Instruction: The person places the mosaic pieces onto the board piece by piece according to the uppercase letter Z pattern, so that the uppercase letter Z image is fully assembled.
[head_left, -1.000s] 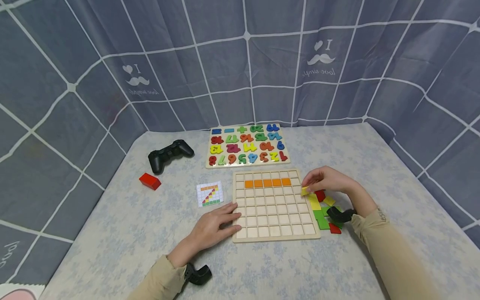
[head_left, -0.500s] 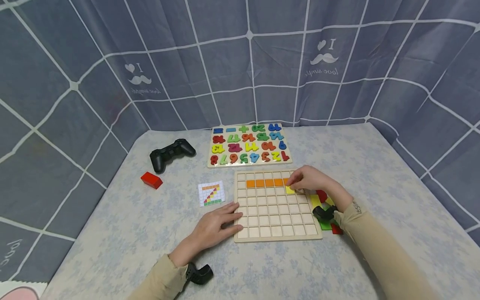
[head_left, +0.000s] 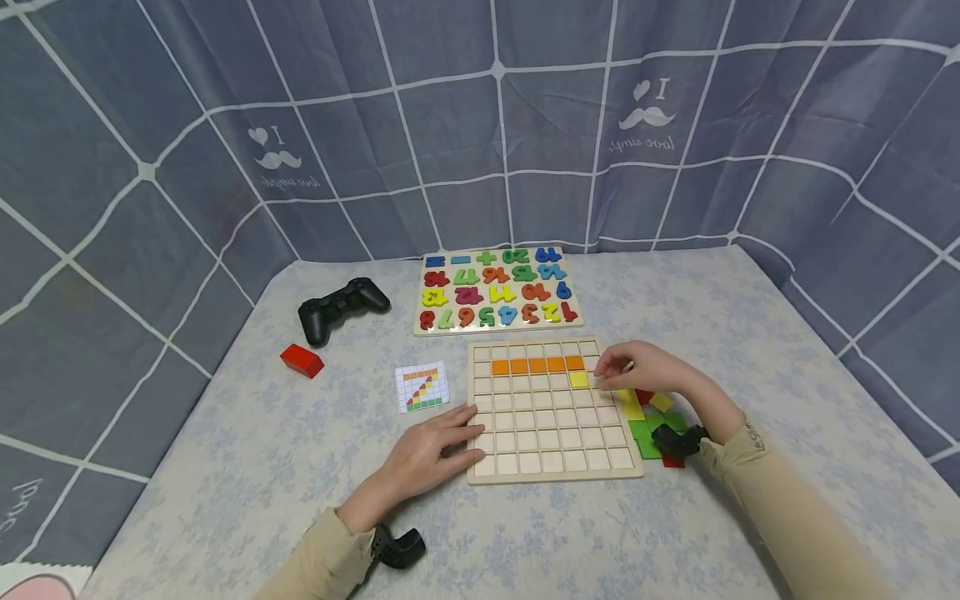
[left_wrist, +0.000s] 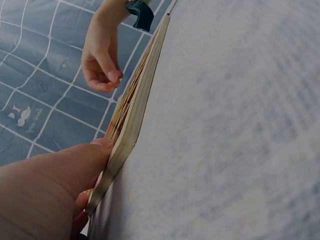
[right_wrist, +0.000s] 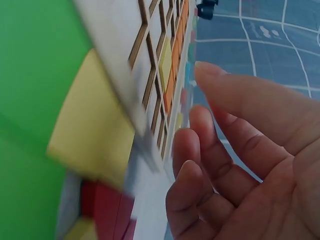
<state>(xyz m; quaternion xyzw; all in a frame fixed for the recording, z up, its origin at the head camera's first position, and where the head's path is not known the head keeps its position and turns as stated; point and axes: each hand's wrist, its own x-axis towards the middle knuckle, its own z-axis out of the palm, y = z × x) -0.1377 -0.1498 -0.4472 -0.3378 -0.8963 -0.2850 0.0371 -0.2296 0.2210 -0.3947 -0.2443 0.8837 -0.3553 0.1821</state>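
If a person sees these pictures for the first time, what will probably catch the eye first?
Most likely the board of bright numbers at the back of the table. In front of it, the pale grid board stands out, with five orange tiles in a row and one yellow tile just below the right end. The left hand touches this board's left edge; the right hand is by its right edge.

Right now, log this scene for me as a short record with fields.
Left hand: rests on the left edge of the grid board
Right hand: holds nothing, near the right edge
On board: row of five orange tiles; one yellow tile below the rightmost
Pattern card: left of board
Loose tiles: yellow, green, red; right of board
Behind board: number puzzle
Farther left: game controller, red block
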